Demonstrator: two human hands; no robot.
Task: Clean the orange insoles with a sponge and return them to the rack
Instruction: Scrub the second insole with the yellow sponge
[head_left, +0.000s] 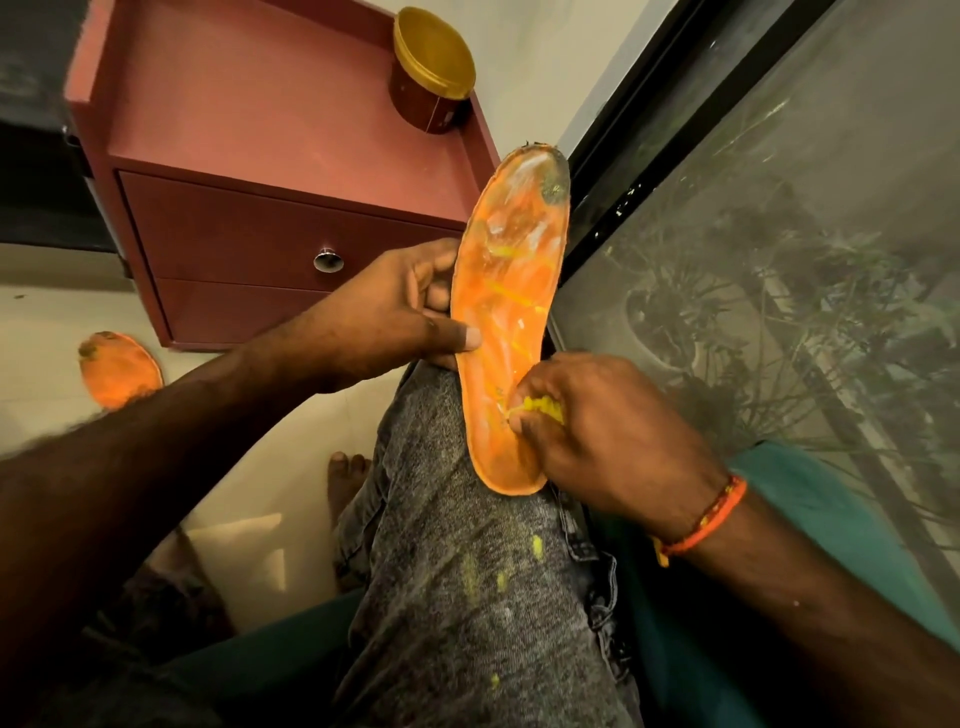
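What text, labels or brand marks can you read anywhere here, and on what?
None can be read.
Label on the gold-lidded jar: a light strip with small marks, too small and blurred to read.
Orange insole in the left hand: no print visible.

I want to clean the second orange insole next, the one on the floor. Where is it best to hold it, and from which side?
The second insole lies flat on the pale floor beside the cabinet, its heel hidden under the left forearm. Probably pinch its bare long edge from the side, thumb on top and fingers beneath, as the left hand holds the insole on the knee. Avoid the dirty toe end.
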